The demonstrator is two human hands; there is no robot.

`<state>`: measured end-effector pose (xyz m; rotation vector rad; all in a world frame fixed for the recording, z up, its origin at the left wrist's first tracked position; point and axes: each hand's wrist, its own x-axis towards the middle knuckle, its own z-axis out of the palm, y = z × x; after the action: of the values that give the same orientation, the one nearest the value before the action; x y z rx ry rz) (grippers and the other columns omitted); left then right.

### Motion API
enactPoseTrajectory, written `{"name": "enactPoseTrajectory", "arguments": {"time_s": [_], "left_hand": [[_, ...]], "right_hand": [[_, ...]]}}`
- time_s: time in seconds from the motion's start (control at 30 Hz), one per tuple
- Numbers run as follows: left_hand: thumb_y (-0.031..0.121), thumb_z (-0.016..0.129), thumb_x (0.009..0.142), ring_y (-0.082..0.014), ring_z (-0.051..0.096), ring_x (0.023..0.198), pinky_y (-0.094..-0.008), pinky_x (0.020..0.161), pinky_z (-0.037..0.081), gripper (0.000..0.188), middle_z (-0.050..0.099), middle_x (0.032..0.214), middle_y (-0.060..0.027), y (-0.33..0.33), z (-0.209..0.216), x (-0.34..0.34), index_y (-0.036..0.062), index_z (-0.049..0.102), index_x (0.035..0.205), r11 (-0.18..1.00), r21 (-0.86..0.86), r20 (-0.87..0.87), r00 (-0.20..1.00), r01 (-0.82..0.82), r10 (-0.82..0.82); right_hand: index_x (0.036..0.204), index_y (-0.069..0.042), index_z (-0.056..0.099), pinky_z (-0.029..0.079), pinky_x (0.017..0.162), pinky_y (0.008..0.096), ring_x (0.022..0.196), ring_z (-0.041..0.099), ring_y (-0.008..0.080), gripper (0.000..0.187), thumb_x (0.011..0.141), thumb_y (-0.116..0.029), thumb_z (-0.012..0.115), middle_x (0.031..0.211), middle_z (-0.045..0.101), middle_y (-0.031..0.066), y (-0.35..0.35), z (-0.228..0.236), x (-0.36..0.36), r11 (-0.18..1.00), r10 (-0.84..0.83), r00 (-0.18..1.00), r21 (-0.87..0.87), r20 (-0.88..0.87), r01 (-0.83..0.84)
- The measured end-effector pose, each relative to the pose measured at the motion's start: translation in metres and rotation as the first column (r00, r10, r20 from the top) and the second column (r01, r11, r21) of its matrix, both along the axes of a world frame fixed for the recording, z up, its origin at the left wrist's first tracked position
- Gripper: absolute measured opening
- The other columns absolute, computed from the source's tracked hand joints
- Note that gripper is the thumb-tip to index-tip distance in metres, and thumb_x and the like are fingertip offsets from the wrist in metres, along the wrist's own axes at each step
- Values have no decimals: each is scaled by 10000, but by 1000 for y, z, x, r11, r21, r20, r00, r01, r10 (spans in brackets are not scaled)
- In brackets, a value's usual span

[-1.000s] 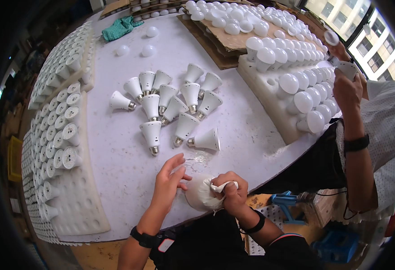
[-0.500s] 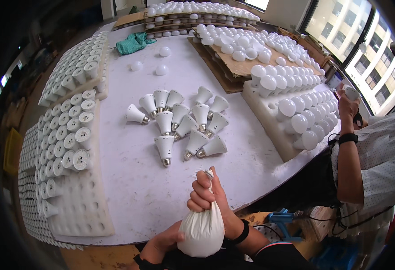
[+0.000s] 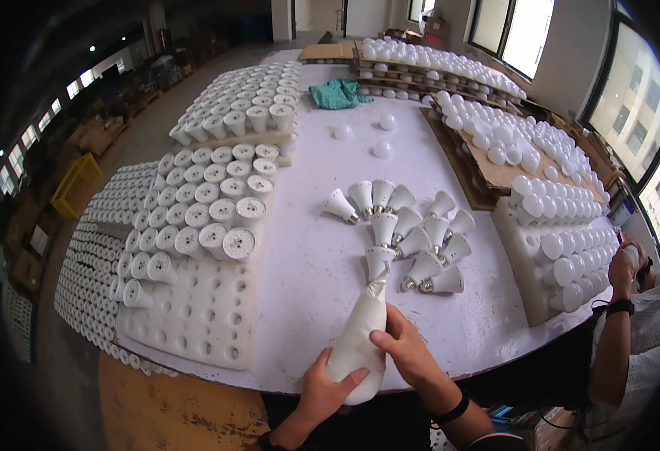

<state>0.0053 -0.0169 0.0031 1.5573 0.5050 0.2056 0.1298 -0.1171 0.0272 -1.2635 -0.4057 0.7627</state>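
Note:
Between my two hands is a plump white piping bag (image 3: 361, 334), its narrow, creased end pointing up and away from me. My left hand (image 3: 326, 389) cups the lower left side, with the thumb across the front. From the right, my right hand (image 3: 411, 352) wraps around the bag's middle, thumb on the front and fingers partly hidden behind. The bag's tip overlaps a white bulb housing (image 3: 379, 261) in the view; whether they touch I cannot tell. Several more bulb housings (image 3: 414, 240) with metal screw bases lie loosely grouped on the white tabletop (image 3: 307, 218).
Foam trays (image 3: 202, 308) hold rows of upright housings at left. White domes (image 3: 382, 149) and a green cloth (image 3: 337, 94) lie farther back. At right stand a foam block of finished-looking bulbs (image 3: 563, 246) and cardboard (image 3: 488, 169) piled with domes. A co-worker's arm (image 3: 612, 342) is at the right edge.
My right hand has slid from the bag's neck down to its middle. The bag has lengthened and tilted, narrow end away from me. The view has swung left.

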Motion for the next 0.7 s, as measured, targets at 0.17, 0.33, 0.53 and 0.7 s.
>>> {"name": "enactPoseTrajectory", "arguments": {"time_s": [0.17,0.33,0.53,0.7], "left_hand": [[331,672,693,-299,599,756,-380,609,475,463,597,851,-146,-20,-1,-3,46,491,1011,865,499,69,998,-44,11],[303,630,733,-315,567,823,-371,708,458,482,552,925,-171,-20,-15,-13,38,441,1087,939,302,6,985,162,-172],[167,576,786,-266,556,921,-325,792,455,425,498,1078,-118,16,-7,-37,77,430,1175,885,450,240,938,120,-249],[82,591,784,-141,580,853,-239,704,480,288,563,985,-87,75,-24,-89,15,522,1056,953,232,221,964,-198,146]], "right_hand": [[1117,-7,434,429,702,271,821,504,141,574,676,-257,703,919,526,73,20,1,-4,997,-78,986,-11,-146,77],[920,17,565,418,595,243,648,497,105,332,626,-105,658,729,529,25,4,-6,-1,975,-124,970,-156,208,158],[891,-1,509,380,570,231,619,463,105,270,628,-58,531,688,476,10,-17,-16,6,946,-245,905,-117,347,301],[918,-24,469,392,603,231,654,475,112,267,652,-33,499,720,474,26,-24,-30,-1,933,-346,882,18,319,360]]}}
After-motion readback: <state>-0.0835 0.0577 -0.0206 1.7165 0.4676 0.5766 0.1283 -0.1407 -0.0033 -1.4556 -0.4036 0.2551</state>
